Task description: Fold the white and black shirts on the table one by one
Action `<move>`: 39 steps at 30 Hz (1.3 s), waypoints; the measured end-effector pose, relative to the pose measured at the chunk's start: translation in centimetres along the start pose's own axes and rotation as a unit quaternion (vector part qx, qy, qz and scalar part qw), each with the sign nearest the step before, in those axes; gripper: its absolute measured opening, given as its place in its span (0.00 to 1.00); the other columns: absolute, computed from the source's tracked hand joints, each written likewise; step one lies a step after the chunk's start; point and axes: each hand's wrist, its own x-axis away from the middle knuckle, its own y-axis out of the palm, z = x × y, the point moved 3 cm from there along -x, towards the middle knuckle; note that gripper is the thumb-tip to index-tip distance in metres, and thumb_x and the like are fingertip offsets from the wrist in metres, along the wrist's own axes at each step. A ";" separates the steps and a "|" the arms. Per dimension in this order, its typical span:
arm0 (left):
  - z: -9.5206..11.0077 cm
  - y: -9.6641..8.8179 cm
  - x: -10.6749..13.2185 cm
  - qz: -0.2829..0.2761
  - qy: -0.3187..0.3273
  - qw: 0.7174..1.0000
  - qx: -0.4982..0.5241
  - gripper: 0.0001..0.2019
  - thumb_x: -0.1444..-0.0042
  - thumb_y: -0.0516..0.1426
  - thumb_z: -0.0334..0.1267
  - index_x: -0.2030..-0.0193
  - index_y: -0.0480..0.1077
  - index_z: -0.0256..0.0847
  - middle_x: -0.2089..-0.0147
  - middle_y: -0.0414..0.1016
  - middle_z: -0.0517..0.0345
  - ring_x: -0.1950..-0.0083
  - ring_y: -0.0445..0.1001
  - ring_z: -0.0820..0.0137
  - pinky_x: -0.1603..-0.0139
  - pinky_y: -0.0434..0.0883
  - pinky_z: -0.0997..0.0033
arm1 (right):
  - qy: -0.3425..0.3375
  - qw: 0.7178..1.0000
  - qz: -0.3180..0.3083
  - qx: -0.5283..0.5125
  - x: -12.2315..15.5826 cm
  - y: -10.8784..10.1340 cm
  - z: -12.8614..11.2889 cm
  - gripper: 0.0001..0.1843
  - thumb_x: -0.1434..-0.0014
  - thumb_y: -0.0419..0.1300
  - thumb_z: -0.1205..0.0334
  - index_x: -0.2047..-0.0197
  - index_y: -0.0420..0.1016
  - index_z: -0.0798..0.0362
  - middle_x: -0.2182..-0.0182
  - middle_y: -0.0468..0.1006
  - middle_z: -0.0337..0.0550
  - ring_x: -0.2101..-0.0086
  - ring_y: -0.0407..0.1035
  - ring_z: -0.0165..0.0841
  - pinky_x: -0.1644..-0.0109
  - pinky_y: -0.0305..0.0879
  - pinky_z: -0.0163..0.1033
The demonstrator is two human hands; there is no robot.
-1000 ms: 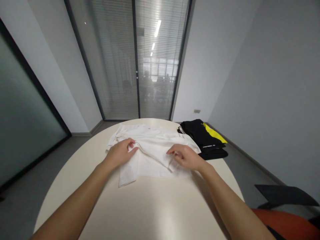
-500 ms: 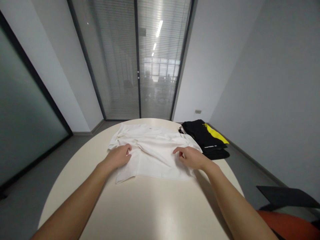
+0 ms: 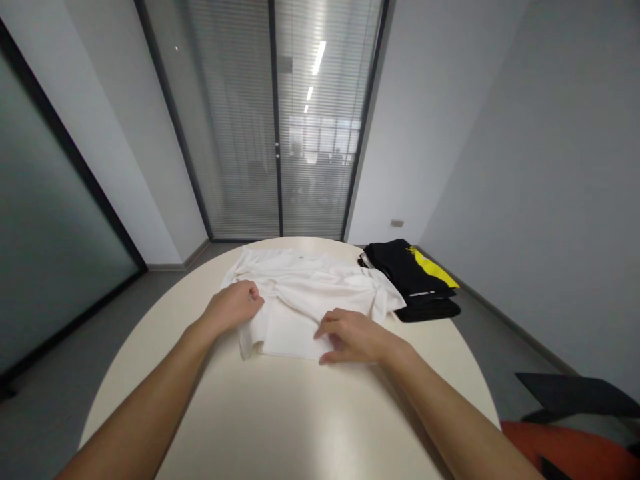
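Observation:
A white shirt (image 3: 310,287) lies spread and partly folded on the round cream table (image 3: 280,413). My left hand (image 3: 233,307) is closed, its fingers curled on the shirt's left edge. My right hand (image 3: 350,337) lies on the shirt's near hem with fingers bent and pinched on the cloth, its right side drawn inward.
A folded black garment with a yellow stripe (image 3: 413,277) sits at the table's right edge. Beyond the table are glass doors with blinds (image 3: 280,120). An orange seat (image 3: 575,453) and a dark object (image 3: 570,393) show at the lower right.
My right hand has moved left and toward me, pulling the shirt's right side inward. My left hand has shifted slightly up along the left edge.

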 end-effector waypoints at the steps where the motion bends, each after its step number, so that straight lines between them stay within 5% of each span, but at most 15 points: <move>1: -0.3 -0.6 -0.1 0.029 -0.024 0.999 -0.009 0.07 0.48 0.55 0.43 0.69 0.72 0.45 0.65 0.79 0.55 0.64 0.75 0.61 0.68 0.61 0.69 | 0.006 1.000 -0.010 -0.004 0.0 0.3 0.2 0.21 0.44 0.69 0.47 0.51 0.80 0.47 0.56 0.78 0.45 0.54 0.71 0.40 0.53 0.65 0.40; 4: -1.4 -1.4 -0.3 0.067 -0.074 0.994 -0.040 0.07 0.50 0.56 0.44 0.71 0.71 0.46 0.68 0.78 0.55 0.66 0.75 0.59 0.68 0.61 0.68 | 0.013 1.000 -0.012 -0.016 -0.1 0.7 0.8 0.11 0.40 0.66 0.55 0.56 0.81 0.49 0.61 0.79 0.44 0.57 0.72 0.37 0.55 0.64 0.38; 7: -2.4 -1.2 -0.3 0.045 -0.083 0.994 -0.047 0.06 0.53 0.57 0.43 0.71 0.71 0.46 0.68 0.78 0.53 0.66 0.75 0.58 0.68 0.63 0.66 | 0.017 0.999 -0.010 -0.043 0.1 0.5 1.0 0.07 0.43 0.65 0.61 0.61 0.81 0.52 0.66 0.79 0.41 0.63 0.71 0.34 0.57 0.63 0.36; 10: -2.8 -0.6 0.0 -0.050 -0.051 0.997 -0.029 0.09 0.53 0.58 0.48 0.73 0.72 0.45 0.68 0.79 0.52 0.66 0.76 0.58 0.68 0.64 0.66 | 0.060 0.986 -0.068 -0.143 0.6 0.5 0.8 0.07 0.47 0.65 0.62 0.64 0.81 0.53 0.71 0.78 0.37 0.70 0.69 0.29 0.66 0.61 0.32; 13: -2.4 -0.3 0.8 -0.194 -0.022 0.981 -0.020 0.18 0.53 0.58 0.56 0.80 0.70 0.44 0.76 0.76 0.53 0.72 0.75 0.59 0.70 0.64 0.65 | 0.109 0.943 -0.179 -0.258 1.2 0.8 0.0 0.10 0.48 0.66 0.57 0.65 0.81 0.55 0.74 0.77 0.35 0.74 0.68 0.27 0.70 0.60 0.30; 14: -2.3 -0.4 0.9 -0.196 -0.028 0.980 -0.028 0.19 0.53 0.59 0.58 0.80 0.70 0.44 0.76 0.76 0.53 0.72 0.75 0.58 0.70 0.65 0.65 | 0.113 0.929 -0.211 -0.282 1.3 0.8 -0.4 0.12 0.48 0.66 0.54 0.66 0.82 0.55 0.74 0.78 0.36 0.73 0.69 0.28 0.70 0.61 0.30; 16: -1.8 -1.0 0.7 -0.113 -0.039 0.992 -0.044 0.18 0.53 0.60 0.58 0.74 0.74 0.45 0.70 0.79 0.51 0.67 0.77 0.55 0.66 0.67 0.62 | 0.094 0.917 -0.236 -0.306 1.3 0.7 -1.2 0.16 0.46 0.66 0.50 0.63 0.83 0.55 0.72 0.80 0.38 0.70 0.72 0.30 0.66 0.64 0.31; 18: -1.1 -1.1 0.5 -0.017 0.010 0.999 -0.035 0.17 0.51 0.59 0.56 0.62 0.77 0.46 0.59 0.82 0.51 0.58 0.78 0.53 0.58 0.69 0.61 | 0.061 0.943 -0.174 -0.275 0.9 0.2 -1.7 0.17 0.44 0.65 0.50 0.57 0.83 0.53 0.63 0.83 0.42 0.62 0.75 0.34 0.57 0.67 0.35; 20: -0.6 -0.3 0.5 -0.017 0.092 0.996 -0.002 0.21 0.48 0.58 0.53 0.50 0.75 0.48 0.47 0.80 0.51 0.48 0.77 0.55 0.48 0.69 0.61 | 0.033 0.980 -0.064 -0.186 0.4 -0.4 -1.7 0.23 0.46 0.68 0.51 0.48 0.80 0.50 0.52 0.80 0.46 0.51 0.72 0.40 0.44 0.65 0.42; 22: -0.7 1.1 0.6 -0.076 0.131 0.988 0.012 0.27 0.48 0.59 0.51 0.42 0.72 0.46 0.38 0.74 0.49 0.40 0.73 0.55 0.41 0.66 0.61 | 0.021 0.995 -0.002 -0.095 0.2 -0.4 -1.2 0.35 0.50 0.71 0.49 0.40 0.74 0.49 0.41 0.73 0.51 0.41 0.64 0.45 0.35 0.56 0.49; 27: -2.2 3.0 0.8 -0.197 0.047 0.979 -0.038 0.52 0.64 0.67 0.57 0.30 0.61 0.41 0.27 0.56 0.37 0.29 0.59 0.42 0.34 0.61 0.52 | 0.100 0.990 -0.089 -0.033 0.6 1.9 1.1 0.61 0.58 0.72 0.37 0.26 0.51 0.43 0.27 0.47 0.55 0.30 0.38 0.58 0.30 0.37 0.67; 31: -2.2 2.7 1.2 -0.262 0.016 0.962 -0.075 0.68 0.80 0.72 0.55 0.26 0.54 0.45 0.25 0.46 0.33 0.30 0.56 0.33 0.36 0.62 0.45 | 0.133 0.977 -0.156 -0.051 1.1 3.0 0.6 0.71 0.66 0.75 0.37 0.25 0.44 0.38 0.26 0.43 0.54 0.30 0.33 0.62 0.32 0.38 0.72; 33: -1.5 2.0 1.5 -0.258 0.040 0.963 -0.061 0.63 0.81 0.72 0.55 0.30 0.61 0.45 0.28 0.58 0.34 0.32 0.63 0.38 0.38 0.65 0.51 | 0.138 0.977 -0.156 -0.042 1.3 2.7 -0.6 0.73 0.71 0.77 0.37 0.25 0.47 0.39 0.27 0.45 0.56 0.30 0.36 0.65 0.34 0.43 0.72; 36: -0.4 0.7 2.0 -0.206 0.033 0.975 -0.079 0.40 0.65 0.66 0.63 0.46 0.76 0.43 0.43 0.77 0.37 0.43 0.75 0.43 0.47 0.70 0.55 | 0.132 0.979 -0.156 -0.020 1.4 1.8 -2.7 0.72 0.72 0.76 0.35 0.26 0.52 0.41 0.30 0.53 0.58 0.33 0.45 0.67 0.37 0.52 0.68; 39: 0.6 -0.2 1.9 -0.121 -0.029 0.982 -0.140 0.29 0.46 0.54 0.64 0.57 0.78 0.40 0.53 0.81 0.35 0.51 0.78 0.43 0.54 0.71 0.52 | 0.117 0.983 -0.134 -0.032 1.2 0.6 -4.2 0.59 0.60 0.71 0.33 0.28 0.57 0.41 0.39 0.69 0.55 0.42 0.64 0.59 0.42 0.62 0.59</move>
